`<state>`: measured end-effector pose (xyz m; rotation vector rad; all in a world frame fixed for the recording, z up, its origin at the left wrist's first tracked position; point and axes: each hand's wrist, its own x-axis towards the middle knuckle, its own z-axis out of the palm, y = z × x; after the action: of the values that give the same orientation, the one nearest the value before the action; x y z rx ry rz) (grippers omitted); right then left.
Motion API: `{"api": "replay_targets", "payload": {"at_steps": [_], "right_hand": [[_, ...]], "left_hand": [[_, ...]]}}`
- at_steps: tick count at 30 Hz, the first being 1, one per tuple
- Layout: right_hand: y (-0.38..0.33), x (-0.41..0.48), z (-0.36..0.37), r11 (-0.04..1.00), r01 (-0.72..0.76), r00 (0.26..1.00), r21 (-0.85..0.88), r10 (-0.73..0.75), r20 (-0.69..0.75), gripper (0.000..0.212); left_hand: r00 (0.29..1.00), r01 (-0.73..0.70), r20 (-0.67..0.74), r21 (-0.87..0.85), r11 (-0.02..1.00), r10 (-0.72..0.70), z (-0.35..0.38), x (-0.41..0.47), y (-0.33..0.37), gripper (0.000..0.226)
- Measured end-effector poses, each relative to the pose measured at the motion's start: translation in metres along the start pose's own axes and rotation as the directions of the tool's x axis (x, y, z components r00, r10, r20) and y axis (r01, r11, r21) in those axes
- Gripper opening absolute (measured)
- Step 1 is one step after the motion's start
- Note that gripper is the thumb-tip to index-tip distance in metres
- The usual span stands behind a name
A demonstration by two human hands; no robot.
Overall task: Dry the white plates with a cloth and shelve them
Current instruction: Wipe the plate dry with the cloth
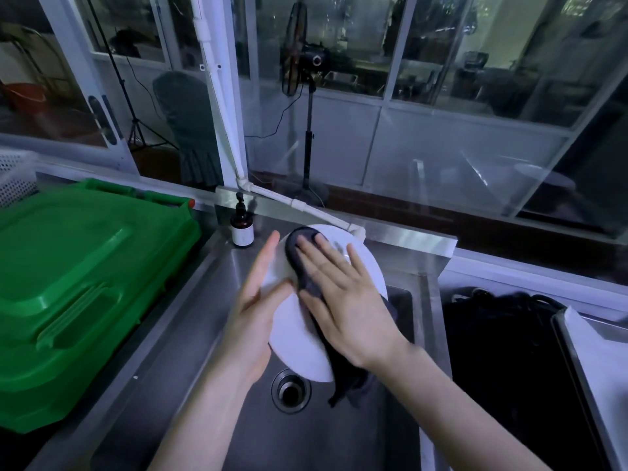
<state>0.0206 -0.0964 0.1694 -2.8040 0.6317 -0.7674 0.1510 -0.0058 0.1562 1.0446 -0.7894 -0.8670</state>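
The right hand [343, 300] is lying flat, fingers spread and straight, pressing a dark cloth [299, 256] onto the face of the white plate [295, 334]. The left hand [253, 317] is gripping the white plate at its left rim, thumb on the front, fingers stretched along the edge. The plate is tilting over the sink [204, 334], above the drain [290, 390]. A brown bottle [242, 226] and a green bin [68, 283] are sitting to the left.

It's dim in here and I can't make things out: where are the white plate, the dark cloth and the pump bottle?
white plate [299, 341]: head view, bare lower-left face.
dark cloth [345, 372]: head view, hanging lower end.
amber pump bottle [242, 234]: head view, white label.
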Motion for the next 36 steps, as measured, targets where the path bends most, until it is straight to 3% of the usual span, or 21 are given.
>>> {"api": "replay_targets", "payload": {"at_steps": [2, 4, 7, 9, 13, 16, 18, 22, 25, 27, 29, 32, 34, 36], "right_hand": [[0.004, 0.003, -0.003, 0.997, 0.014, 1.000, -0.081, -0.014, -0.003, 0.051], [0.016, 0.007, -0.008, 0.992, -0.097, 0.994, -0.078, 0.093, -0.054, 0.050], [0.036, 0.005, -0.016, 0.929, -0.348, 0.924, 0.127, 0.363, -0.119, 0.048], [0.042, -0.013, -0.014, 0.889, -0.390, 0.902, 0.242, 0.421, -0.093, 0.049], [0.027, -0.063, -0.002, 0.880, -0.351, 0.909, 0.321, 0.403, -0.111, 0.056], [-0.001, -0.076, 0.015, 0.988, -0.134, 0.980, 0.083, 0.144, -0.137, 0.059], [-0.021, -0.069, 0.024, 0.999, 0.030, 0.994, -0.038, -0.034, -0.102, 0.055], [-0.036, -0.048, 0.030, 0.980, 0.126, 0.987, -0.151, -0.139, -0.080, 0.049], [-0.024, -0.058, 0.029, 0.962, 0.090, 0.989, -0.257, -0.117, -0.093, 0.052], [-0.014, -0.069, 0.025, 0.977, -0.004, 0.990, -0.212, -0.026, -0.138, 0.055], [-0.002, -0.070, 0.018, 0.986, -0.160, 0.971, -0.040, 0.150, -0.186, 0.058], [0.018, -0.054, -0.002, 0.899, -0.336, 0.901, 0.279, 0.394, -0.182, 0.056], [0.023, -0.045, -0.012, 0.891, -0.336, 0.899, 0.306, 0.400, -0.177, 0.054], [0.016, -0.045, -0.014, 0.954, -0.251, 0.942, 0.163, 0.279, -0.188, 0.054]], "left_hand": [[1.000, 0.005, -0.008, -0.004, 1.000, -0.005, -0.001, -0.001, -0.002, 0.063], [0.999, 0.011, -0.042, -0.027, 1.000, -0.012, -0.002, 0.001, -0.002, 0.060], [0.995, 0.014, -0.100, -0.097, 0.995, -0.024, -0.002, 0.005, 0.001, 0.054], [0.989, -0.012, -0.149, -0.143, 0.990, -0.010, -0.004, 0.009, 0.001, 0.050], [0.965, -0.050, -0.262, -0.235, 0.971, -0.014, -0.007, 0.014, 0.002, 0.045], [0.934, -0.060, -0.354, -0.287, 0.956, -0.047, 0.001, 0.019, 0.002, 0.048], [0.920, -0.048, -0.384, -0.293, 0.955, -0.072, 0.010, 0.019, -0.001, 0.047], [0.941, 0.009, -0.317, -0.331, 0.943, -0.120, 0.015, 0.018, -0.004, 0.045], [0.943, -0.040, -0.323, -0.351, 0.935, -0.081, 0.007, 0.026, -0.001, 0.047], [0.952, -0.050, -0.300, -0.327, 0.944, -0.054, -0.002, 0.027, 0.001, 0.048], [0.968, -0.043, -0.247, -0.297, 0.954, -0.033, -0.012, 0.023, 0.000, 0.051], [0.986, -0.037, -0.167, -0.283, 0.959, -0.011, -0.018, 0.011, -0.003, 0.046], [0.987, -0.042, -0.164, -0.288, 0.957, -0.006, -0.017, 0.007, -0.002, 0.042], [0.979, -0.043, -0.201, -0.300, 0.953, -0.019, -0.015, 0.009, 0.000, 0.044]]}}
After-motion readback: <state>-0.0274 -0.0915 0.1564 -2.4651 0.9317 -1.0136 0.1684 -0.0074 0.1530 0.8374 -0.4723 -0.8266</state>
